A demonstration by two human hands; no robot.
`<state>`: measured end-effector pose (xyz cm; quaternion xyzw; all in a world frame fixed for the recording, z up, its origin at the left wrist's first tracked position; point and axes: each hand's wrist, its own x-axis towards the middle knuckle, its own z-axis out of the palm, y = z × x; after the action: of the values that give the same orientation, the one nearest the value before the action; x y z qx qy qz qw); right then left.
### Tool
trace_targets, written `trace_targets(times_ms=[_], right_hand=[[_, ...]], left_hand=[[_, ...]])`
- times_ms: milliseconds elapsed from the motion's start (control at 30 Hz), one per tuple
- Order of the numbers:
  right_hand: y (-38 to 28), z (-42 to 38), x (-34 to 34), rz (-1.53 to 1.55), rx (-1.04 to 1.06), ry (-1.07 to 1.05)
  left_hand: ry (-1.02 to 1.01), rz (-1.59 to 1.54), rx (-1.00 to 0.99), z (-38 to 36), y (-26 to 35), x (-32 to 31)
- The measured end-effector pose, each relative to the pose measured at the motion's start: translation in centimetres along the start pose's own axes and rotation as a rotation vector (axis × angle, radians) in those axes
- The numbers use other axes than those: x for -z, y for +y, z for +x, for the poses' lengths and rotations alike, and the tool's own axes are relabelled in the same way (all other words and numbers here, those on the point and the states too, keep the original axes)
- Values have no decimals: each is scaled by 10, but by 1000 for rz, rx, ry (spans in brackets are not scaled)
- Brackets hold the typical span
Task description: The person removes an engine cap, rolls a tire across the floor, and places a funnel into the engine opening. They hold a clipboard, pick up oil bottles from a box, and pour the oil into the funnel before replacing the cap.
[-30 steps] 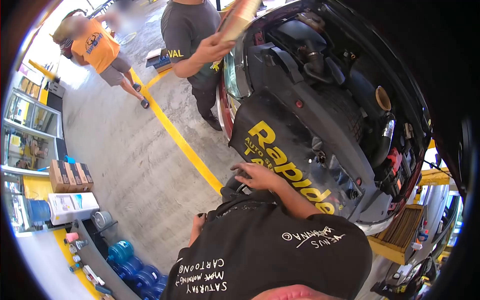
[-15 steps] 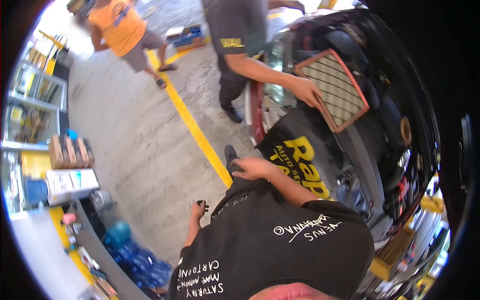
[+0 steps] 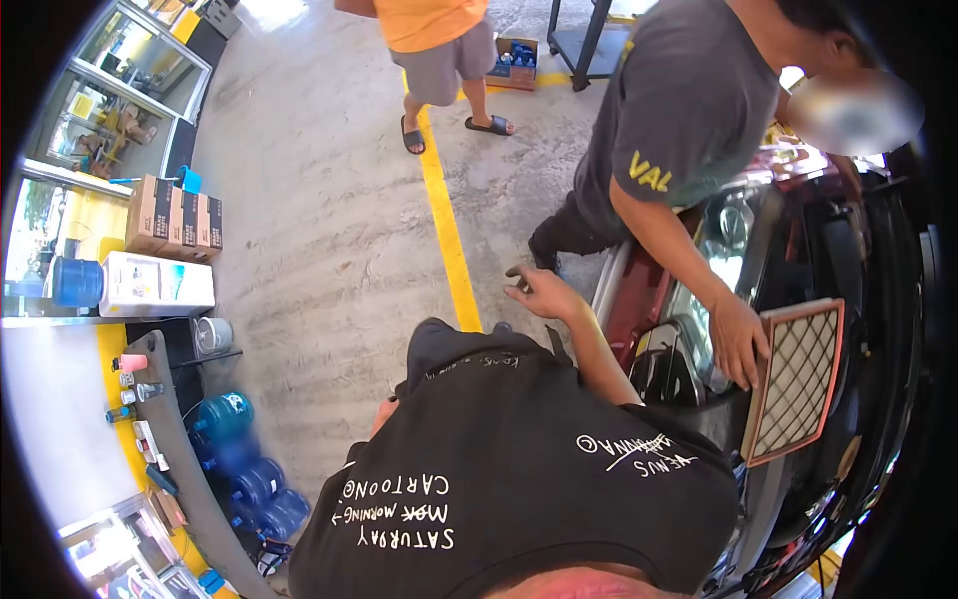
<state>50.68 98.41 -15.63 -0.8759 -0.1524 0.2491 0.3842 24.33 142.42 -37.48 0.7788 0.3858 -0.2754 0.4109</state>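
Observation:
My right hand [image 3: 549, 296] is held out in front of my black shirt [image 3: 539, 459], over the concrete floor. Its fingers are loosely bent and apart, with dark fingertips, and nothing shows between them. Only a sliver of my left hand [image 3: 383, 413] appears at the left edge of the shirt; its fingers are hidden. To my right, a co-worker's hand [image 3: 738, 341] grips the edge of a rectangular, orange-framed air filter [image 3: 798, 384] over the open engine bay of a dark red car [image 3: 631, 299]. Neither of my hands touches the filter.
Another person in an orange shirt [image 3: 431, 22] stands ahead near the yellow floor line [image 3: 446, 235]. Cardboard boxes [image 3: 172, 220] and a white box [image 3: 158, 285] sit at the left. Blue water jugs [image 3: 259, 481] stand below a counter [image 3: 180, 429]. A wheeled cart [image 3: 584, 55] is behind.
My view has turned, and the co-worker now leans over the car with the air filter lower and farther right. My right hand has risen slightly; my left has slipped mostly behind my shirt.

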Motion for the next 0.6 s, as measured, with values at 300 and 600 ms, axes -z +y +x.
trace_targets(times_ms=[300,600], right_hand=[[-43,178,48,187,-100,64],[84,376,-83,353,-642,104]], left_hand=[[-232,-37,111,144,137,96],[-150,-99,-64,384,264,239]])
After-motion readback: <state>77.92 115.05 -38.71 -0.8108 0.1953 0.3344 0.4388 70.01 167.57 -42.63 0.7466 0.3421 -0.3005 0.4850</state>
